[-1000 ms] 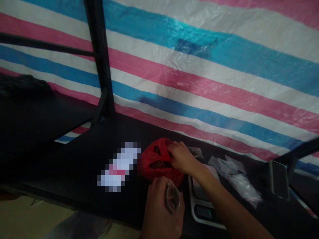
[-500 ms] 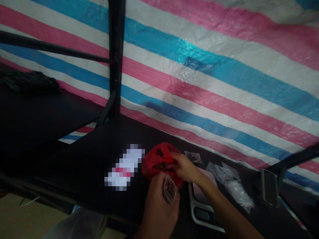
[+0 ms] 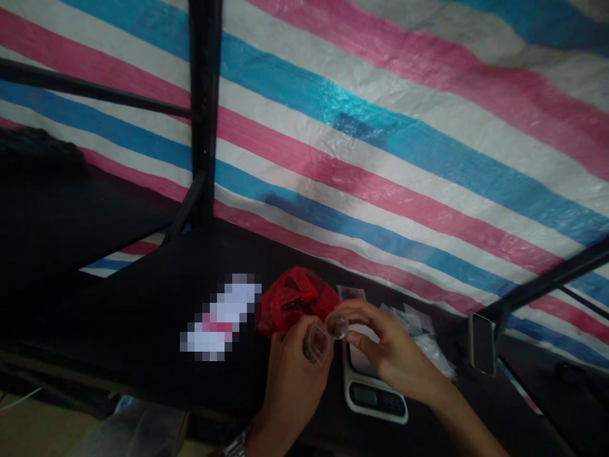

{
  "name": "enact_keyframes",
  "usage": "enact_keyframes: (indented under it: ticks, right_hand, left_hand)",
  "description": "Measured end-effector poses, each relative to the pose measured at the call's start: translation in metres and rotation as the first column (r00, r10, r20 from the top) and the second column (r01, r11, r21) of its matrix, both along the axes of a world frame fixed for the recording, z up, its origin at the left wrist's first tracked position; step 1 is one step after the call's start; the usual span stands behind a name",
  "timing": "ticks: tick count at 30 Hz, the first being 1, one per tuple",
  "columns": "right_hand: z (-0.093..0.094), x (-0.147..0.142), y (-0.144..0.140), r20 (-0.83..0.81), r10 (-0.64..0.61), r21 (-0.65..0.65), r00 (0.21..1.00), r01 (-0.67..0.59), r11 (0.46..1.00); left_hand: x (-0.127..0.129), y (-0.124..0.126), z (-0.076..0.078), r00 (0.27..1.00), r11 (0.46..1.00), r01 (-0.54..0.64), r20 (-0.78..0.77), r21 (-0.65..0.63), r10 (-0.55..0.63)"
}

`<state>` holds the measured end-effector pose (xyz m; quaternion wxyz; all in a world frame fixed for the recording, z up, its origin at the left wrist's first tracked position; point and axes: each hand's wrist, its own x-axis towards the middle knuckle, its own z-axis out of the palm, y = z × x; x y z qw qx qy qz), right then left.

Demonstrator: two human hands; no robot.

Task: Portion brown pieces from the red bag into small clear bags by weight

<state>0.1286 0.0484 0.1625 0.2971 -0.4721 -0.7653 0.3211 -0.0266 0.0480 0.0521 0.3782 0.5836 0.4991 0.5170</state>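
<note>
Striped woven tarp [image 3: 380, 146], glossy pink, blue, white bands, fills backdrop behind black metal frame post [image 3: 204, 108]. Matte black tabletop [image 3: 143, 304] below. Crumpled red plastic bag [image 3: 292, 301] sits just behind hands. White digital scale [image 3: 373, 397], rounded corners, under right wrist. Left hand [image 3: 292, 381] and right hand [image 3: 387, 346] both pinch small clear plastic pouch [image 3: 323, 336], mouth held open between fingertips, above table edge beside red bag.

Dim and underexposed; black table [image 3: 143, 304] swallows detail, striped tarp [image 3: 380, 127] shows sheen, soft focus throughout
</note>
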Motion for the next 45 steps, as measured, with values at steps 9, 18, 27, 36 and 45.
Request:
enact_keyframes:
  ticks: [9, 18, 27, 36, 45]
  right_hand:
    - [0.002, -0.013, -0.011, 0.416, 0.031, 0.243, 0.909, -0.144, 0.959]
    - [-0.012, -0.001, 0.009, 0.214, -0.168, 0.359, 0.962, 0.082, 0.930]
    - [-0.035, -0.035, 0.032, 0.057, -0.172, 0.241, 0.984, 0.153, 0.958]
    - [-0.052, -0.015, -0.046, -0.162, -0.230, 0.009, 0.960, 0.234, 0.972]
    - [-0.076, 0.003, -0.061, -0.166, -0.381, 0.042, 0.910, 0.392, 0.919]
  left_hand:
    - [0.004, 0.004, 0.001, 0.999, 1.000, -0.006, -0.045, 0.003, 0.007]
    - [0.003, 0.003, -0.004, 0.996, 0.999, -0.014, 0.088, 0.035, 0.011]
    - [-0.005, -0.003, -0.011, 0.959, 0.995, -0.085, 0.267, -0.051, 0.096]
    - [-0.015, -0.011, -0.006, 0.699, 0.882, 0.471, 0.616, -0.015, -0.363]
    - [0.021, 0.014, -0.029, 0.650, 0.853, 0.517, 0.615, 0.075, -0.448]
